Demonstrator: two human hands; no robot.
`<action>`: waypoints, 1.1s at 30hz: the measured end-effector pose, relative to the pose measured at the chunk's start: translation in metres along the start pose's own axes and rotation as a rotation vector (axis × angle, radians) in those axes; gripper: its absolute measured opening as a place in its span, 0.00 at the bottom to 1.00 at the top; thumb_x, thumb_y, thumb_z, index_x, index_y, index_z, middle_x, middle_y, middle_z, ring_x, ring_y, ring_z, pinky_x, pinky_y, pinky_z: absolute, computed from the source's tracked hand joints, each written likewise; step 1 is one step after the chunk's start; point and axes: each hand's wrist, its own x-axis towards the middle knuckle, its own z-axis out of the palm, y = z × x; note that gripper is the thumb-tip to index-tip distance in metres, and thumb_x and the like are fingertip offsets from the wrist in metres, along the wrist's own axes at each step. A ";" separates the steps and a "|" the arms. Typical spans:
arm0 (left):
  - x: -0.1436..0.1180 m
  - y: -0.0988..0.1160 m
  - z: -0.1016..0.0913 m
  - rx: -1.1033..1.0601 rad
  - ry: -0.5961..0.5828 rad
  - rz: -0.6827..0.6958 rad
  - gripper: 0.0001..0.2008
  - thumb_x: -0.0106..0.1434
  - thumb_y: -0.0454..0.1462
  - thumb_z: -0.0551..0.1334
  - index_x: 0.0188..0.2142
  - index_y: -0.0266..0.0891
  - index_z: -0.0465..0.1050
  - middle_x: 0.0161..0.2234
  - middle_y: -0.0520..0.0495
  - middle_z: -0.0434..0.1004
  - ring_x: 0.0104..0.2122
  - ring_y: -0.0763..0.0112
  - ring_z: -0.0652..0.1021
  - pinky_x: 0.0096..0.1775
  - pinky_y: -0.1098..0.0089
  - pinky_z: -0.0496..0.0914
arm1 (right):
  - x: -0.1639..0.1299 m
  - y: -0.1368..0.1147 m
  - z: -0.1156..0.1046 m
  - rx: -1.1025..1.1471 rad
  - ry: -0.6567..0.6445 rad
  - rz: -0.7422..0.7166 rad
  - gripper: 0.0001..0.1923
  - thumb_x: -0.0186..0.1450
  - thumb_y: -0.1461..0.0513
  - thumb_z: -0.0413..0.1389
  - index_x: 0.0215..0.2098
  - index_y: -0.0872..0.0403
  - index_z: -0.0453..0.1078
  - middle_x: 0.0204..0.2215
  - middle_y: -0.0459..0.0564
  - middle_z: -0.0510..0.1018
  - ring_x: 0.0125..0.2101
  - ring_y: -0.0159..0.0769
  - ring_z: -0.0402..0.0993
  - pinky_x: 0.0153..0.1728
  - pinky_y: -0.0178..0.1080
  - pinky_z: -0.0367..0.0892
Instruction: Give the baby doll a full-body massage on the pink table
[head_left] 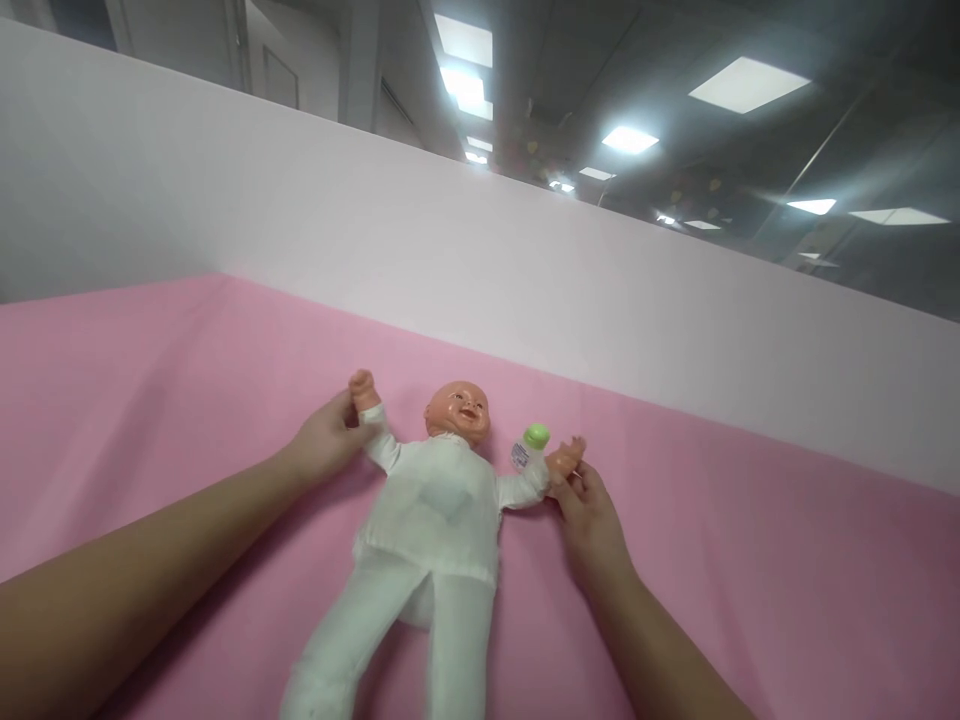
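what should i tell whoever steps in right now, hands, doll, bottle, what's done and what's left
Left hand: closed around the doll's raised arm near the wrist.
Right hand: fingers at the doll's other wrist, beside the small bottle with a green cap.
Doll: on its back on the pink sheet, face up, in a white top and white trousers, both arms spread out, legs toward the person.
Done: doll laid flat, both arms held out to the sides.
Left: the clothes are on and look undisturbed; the bottle stands capped by the doll's hand.
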 end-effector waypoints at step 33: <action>-0.117 0.097 0.036 0.352 -0.702 0.946 0.39 0.54 0.44 0.72 0.65 0.53 0.66 0.69 0.40 0.63 0.68 0.35 0.59 0.67 0.35 0.52 | 0.038 0.037 -0.037 -0.379 0.219 0.132 0.42 0.60 0.47 0.63 0.68 0.52 0.60 0.51 0.57 0.81 0.36 0.45 0.82 0.39 0.45 0.77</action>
